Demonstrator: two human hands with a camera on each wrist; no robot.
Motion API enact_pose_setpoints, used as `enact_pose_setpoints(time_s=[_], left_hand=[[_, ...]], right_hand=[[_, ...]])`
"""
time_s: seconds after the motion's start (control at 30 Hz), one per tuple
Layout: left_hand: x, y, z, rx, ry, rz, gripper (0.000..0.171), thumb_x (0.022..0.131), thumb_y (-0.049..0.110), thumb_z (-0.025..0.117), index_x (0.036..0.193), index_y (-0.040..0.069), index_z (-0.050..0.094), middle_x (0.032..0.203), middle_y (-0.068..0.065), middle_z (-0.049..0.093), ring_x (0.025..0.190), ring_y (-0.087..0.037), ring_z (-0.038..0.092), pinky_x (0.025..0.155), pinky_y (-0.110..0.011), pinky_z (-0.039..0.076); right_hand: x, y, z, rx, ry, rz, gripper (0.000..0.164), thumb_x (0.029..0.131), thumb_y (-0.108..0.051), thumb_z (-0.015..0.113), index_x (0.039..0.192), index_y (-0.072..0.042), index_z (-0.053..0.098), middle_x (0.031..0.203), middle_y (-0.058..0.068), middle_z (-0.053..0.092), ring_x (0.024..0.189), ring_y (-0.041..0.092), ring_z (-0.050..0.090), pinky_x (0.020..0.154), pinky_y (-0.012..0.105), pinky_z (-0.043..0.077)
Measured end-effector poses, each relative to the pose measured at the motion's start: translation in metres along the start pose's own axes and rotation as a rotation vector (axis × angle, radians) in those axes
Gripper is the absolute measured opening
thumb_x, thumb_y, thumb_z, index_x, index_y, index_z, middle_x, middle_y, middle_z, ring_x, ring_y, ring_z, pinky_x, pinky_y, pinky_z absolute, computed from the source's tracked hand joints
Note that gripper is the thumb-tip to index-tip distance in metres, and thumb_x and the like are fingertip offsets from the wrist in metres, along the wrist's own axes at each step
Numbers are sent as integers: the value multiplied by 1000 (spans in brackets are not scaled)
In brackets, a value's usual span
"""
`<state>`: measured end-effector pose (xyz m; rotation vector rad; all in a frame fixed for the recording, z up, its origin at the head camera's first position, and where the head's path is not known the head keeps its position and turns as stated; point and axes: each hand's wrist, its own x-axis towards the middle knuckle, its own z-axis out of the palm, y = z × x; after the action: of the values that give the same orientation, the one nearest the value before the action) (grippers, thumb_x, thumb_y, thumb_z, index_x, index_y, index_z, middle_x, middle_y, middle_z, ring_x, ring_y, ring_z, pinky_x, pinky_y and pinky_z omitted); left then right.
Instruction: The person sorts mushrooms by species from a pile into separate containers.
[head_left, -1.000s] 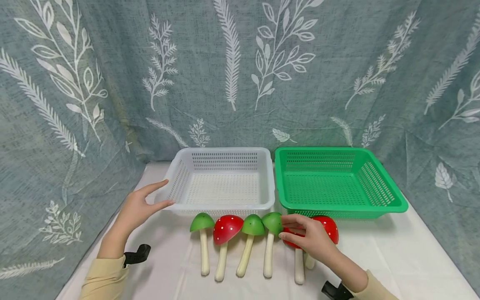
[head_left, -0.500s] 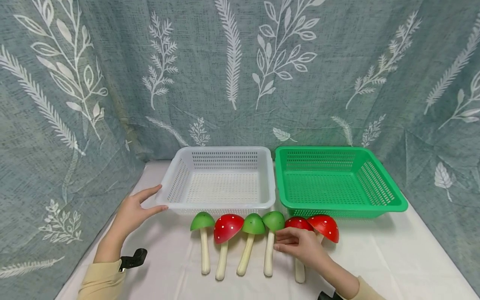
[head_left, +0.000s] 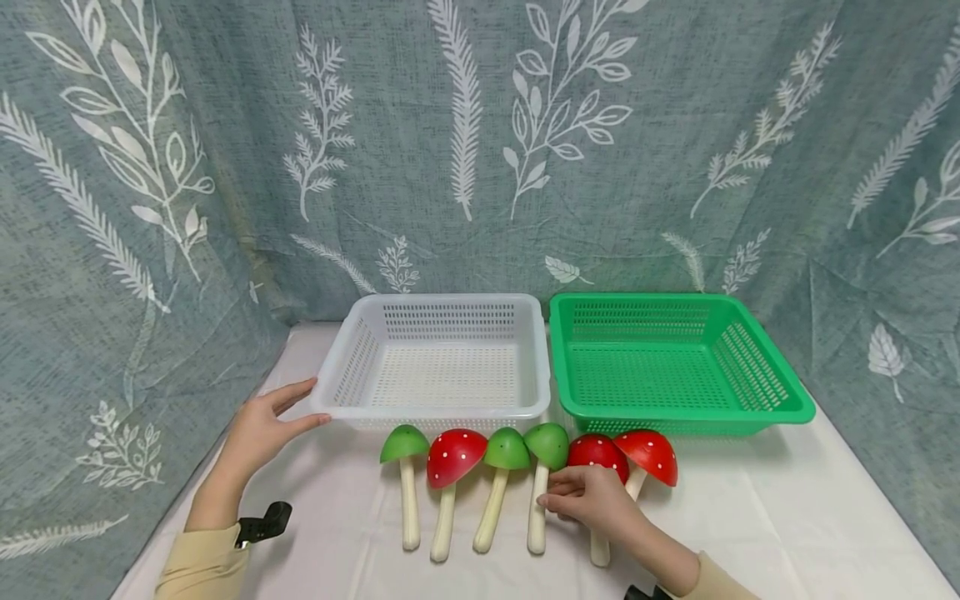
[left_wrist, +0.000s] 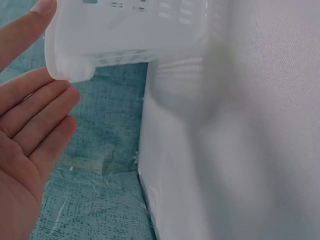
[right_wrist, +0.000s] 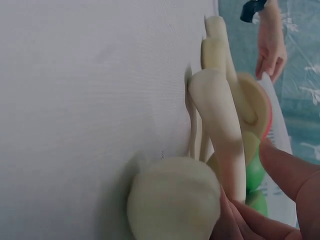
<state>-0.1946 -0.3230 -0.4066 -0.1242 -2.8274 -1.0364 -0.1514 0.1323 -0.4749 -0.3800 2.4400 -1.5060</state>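
My right hand (head_left: 592, 497) is at the stem of the rightmost green-capped toy mushroom (head_left: 546, 444), low over the table. In the right wrist view the thumb (right_wrist: 287, 172) stands a little off one side of that pale stem (right_wrist: 220, 117), and the other fingers (right_wrist: 250, 222) lie along its opposite side. A red-capped mushroom (head_left: 597, 454) with white dots lies partly under this hand. At the white basket (head_left: 442, 412), my left hand (head_left: 258, 433) has its thumb and fingers spread at the left rim; in the left wrist view the straight fingers (left_wrist: 37, 112) reach the rim corner.
A green basket (head_left: 682, 421) stands right of the white one. Left of my right hand lie a green mushroom (head_left: 506, 450), a red one (head_left: 456, 458) and another green one (head_left: 405, 444). Another red mushroom (head_left: 648, 457) lies farther right. A patterned curtain (head_left: 480, 150) hangs behind.
My right hand has moved left and toward the near edge, from beside the green cap to the stem, uncovering the red caps. My left hand has drawn slightly left and nearer.
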Motion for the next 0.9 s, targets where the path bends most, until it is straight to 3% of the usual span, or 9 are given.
enact_pose_setpoints(time_s=[0.47,0.73,0.9], left_hand=[[1,1,-3,-41,-65,-33,73,82,49,70,140,10,48,141,-18,48,128,-42,45,95,-56,45],[2,2,-6,-36,-84,-38,74,82,50,70,141,10,48,142,-18,47,129,-41,45,96,-56,44],[2,2,-6,-48,-84,-43,74,82,49,70,140,9,48,141,-18,48,129,-42,44,96,-56,44]], right_hand=[[6,-2,8,-40,25,85,34,77,-31,79,93,-2,72,75,2,73,65,9,65,57,24,53],[7,-6,9,86,14,130,33,77,-22,79,95,4,68,77,7,73,65,14,69,60,29,58],[6,-6,9,111,22,127,33,77,-19,79,95,5,67,78,9,73,66,15,70,61,30,59]])
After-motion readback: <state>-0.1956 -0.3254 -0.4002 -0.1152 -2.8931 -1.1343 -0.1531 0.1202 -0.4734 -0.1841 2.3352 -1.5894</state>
